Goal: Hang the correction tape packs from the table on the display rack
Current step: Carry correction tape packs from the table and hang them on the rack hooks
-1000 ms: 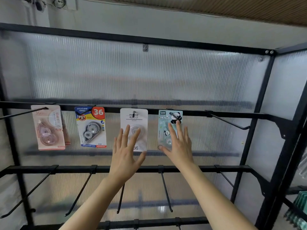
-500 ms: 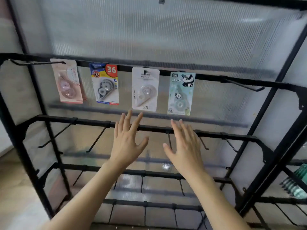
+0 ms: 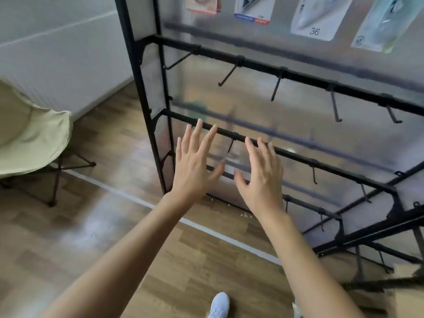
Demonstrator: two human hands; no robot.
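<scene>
The left hand (image 3: 195,166) and right hand (image 3: 261,180) are raised mid-frame, fingers straight and spread, gripping nothing, in front of the black display rack (image 3: 298,75). Four correction tape packs (image 3: 316,19) hang along the top right edge, cut off. A folding chair (image 3: 34,131) stands at the left.

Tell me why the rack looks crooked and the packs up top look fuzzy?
Head view: the wide-angle lens leans and bows the display rack; the correction tape packs at the top edge are smeared, probably motion blur; the left hand and right hand look sharper.
</scene>
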